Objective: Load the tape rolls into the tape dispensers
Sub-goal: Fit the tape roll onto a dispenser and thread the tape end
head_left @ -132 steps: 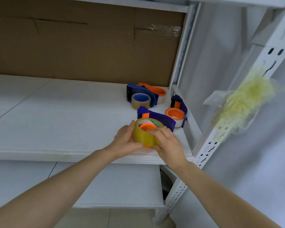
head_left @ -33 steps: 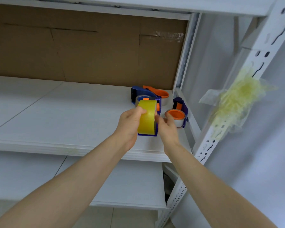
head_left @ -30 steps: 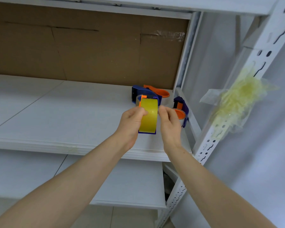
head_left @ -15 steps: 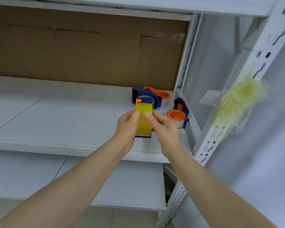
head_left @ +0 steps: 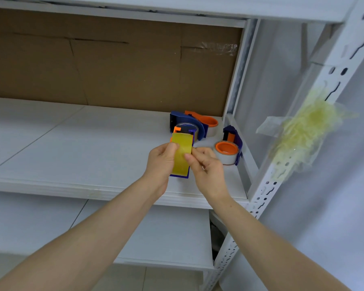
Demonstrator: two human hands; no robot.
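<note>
Both hands hold one loaded roll in the air, over the front of the shelf (head_left: 72,148).

The left hand (head_left: 160,162) grips the yellow tape roll (head_left: 181,154), which sits edge-on in the blue dispenser (head_left: 179,176); the band runs up and away from the person, and the left thumb lies on it. The right hand (head_left: 206,166) is just beside it, thumb and curled forefinger pinching the band's right edge, so I judge this hand is the one placed to pull the tape end upward. Whether an end is already lifted, I cannot tell.
</note>
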